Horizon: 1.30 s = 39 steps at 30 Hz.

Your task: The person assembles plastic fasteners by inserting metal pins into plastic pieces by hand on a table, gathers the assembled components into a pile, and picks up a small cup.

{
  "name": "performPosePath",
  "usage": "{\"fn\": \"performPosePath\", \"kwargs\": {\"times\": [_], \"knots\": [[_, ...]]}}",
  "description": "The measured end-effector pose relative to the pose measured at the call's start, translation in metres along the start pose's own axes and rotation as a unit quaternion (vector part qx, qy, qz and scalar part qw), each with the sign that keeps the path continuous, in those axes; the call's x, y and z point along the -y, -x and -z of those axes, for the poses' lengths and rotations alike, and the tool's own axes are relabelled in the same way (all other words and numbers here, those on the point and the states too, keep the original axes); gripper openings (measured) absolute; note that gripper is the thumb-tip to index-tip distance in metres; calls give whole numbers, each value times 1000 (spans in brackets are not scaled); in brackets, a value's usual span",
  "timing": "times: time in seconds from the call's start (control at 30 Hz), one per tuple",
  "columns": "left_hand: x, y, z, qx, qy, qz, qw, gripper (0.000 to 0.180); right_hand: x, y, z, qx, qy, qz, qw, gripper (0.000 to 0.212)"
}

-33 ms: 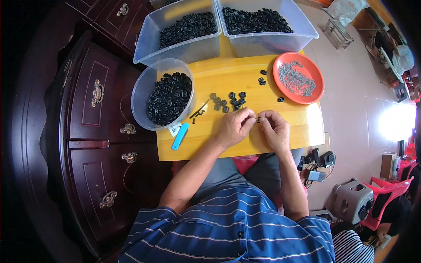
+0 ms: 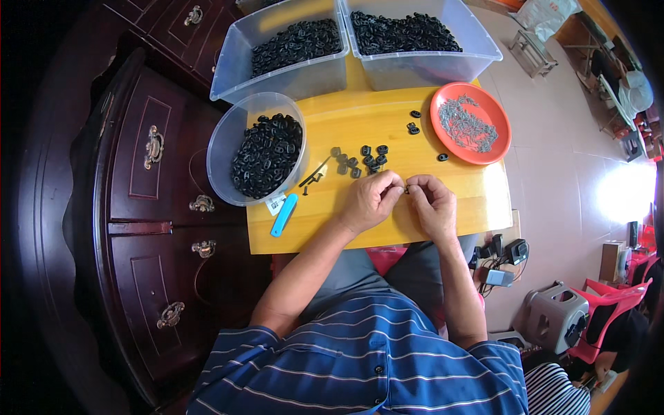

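Note:
My left hand (image 2: 375, 199) and my right hand (image 2: 434, 205) meet over the near part of the yellow table, fingertips pinched together. Between them is a tiny dark piece (image 2: 407, 189), mostly hidden by the fingers; its kind is too small to tell. Just beyond my left hand lies a loose group of small black oval plastic pieces with holes (image 2: 369, 160). A few more black pieces (image 2: 413, 128) sit near an orange-red plate (image 2: 504, 142), which holds a heap of small grey metal pins (image 2: 470, 126).
A clear round tub (image 2: 214, 168) of black pieces stands at the left, beside a blue-handled tool (image 2: 283, 216) and dark screws (image 2: 306, 191). Two clear bins (image 2: 283, 88) of black pieces line the far side. Dark wooden cabinets (image 2: 155, 277) flank the table; a grey stool (image 2: 557, 318) stands right.

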<state>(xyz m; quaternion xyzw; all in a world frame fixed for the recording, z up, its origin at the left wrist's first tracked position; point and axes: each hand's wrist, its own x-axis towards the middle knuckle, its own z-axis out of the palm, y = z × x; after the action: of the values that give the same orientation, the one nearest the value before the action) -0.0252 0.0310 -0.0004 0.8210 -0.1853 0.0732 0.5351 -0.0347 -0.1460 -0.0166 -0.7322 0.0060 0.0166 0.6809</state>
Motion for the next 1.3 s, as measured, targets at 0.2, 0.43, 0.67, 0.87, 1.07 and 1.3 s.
{"fn": "performPosePath", "kwargs": {"times": [0.2,0.43,0.67,0.87,1.07,1.3], "knots": [[3,0,-1,6,3,-2,1000,6,0,2,1,5,-10,-11,1000,9],[-7,-14,-1,43,63,28,997,31,1,3,11,0,-63,-11,998,11],[-12,-60,-12,-10,32,-10,999,33,1,0,22,-58,-198,-34,978,12],[14,-77,-29,-19,-88,-8,996,34,9,-1,26,-106,-245,-33,963,12],[1,-74,-54,34,-190,-27,981,34,9,-7,38,-200,-309,-23,930,10],[-4,-80,-68,30,-229,-6,973,27,4,-8,40,-208,-326,-13,922,11]]}}
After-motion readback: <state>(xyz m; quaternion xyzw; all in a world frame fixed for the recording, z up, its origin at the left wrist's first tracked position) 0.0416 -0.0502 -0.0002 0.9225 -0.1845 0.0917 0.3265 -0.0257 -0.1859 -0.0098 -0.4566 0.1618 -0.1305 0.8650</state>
